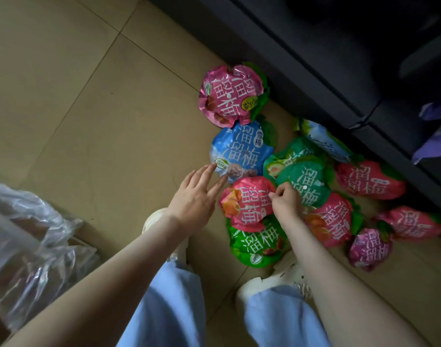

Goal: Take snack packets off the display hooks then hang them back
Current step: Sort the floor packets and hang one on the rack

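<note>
Several round snack packets lie on the tiled floor beside a dark display unit (314,58). A pink packet (230,96) is farthest, a blue packet (242,151) lies below it, and a red-pink packet (247,204) overlaps a bright green one (257,246). My left hand (194,196) stretches out with straight fingers, its fingertips at the blue packet's lower edge. My right hand (285,200) has curled fingers that pinch the edge of the red-pink packet, next to a dark green packet (307,184). No display hooks are in view.
More packets lie to the right: red ones (369,181) (412,222), a purple one (369,249) and another blue one (324,141). A crinkled clear plastic bag (26,241) over a box sits at the left. My legs and white shoes (287,274) are below.
</note>
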`<action>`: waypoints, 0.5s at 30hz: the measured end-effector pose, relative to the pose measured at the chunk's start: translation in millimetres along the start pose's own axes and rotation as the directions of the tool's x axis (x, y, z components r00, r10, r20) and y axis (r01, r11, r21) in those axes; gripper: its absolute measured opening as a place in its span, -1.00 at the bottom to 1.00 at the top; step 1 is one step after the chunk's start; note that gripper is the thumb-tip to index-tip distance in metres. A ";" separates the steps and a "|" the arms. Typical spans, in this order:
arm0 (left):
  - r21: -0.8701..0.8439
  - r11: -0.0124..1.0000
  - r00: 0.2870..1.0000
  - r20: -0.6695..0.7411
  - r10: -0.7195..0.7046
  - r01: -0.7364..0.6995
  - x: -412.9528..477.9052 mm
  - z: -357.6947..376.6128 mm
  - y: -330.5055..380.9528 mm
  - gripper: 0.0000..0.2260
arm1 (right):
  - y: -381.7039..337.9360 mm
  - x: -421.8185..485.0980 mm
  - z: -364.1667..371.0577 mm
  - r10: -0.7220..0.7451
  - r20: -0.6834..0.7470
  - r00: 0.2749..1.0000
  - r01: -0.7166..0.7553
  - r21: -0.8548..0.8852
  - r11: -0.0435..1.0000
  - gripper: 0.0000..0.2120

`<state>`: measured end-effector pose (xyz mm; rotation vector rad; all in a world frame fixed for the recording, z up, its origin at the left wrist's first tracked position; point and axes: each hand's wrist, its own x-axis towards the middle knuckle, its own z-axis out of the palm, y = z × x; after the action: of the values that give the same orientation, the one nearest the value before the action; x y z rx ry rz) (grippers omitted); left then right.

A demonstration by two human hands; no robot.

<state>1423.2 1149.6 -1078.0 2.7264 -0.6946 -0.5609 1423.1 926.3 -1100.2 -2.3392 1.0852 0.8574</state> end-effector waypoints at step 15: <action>-0.353 0.929 0.990 0.121 -0.071 0.110 -7.7 -220.5 52.8 -0.15 | -80.4 -174.5 -189.9 -0.504 0.096 0.858 0.385 0.531 0.755 -0.65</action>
<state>1490.7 1144.7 -861.5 2.4069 -0.4381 -0.7766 1465.6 954.0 -834.9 -1.8753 0.5147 0.5623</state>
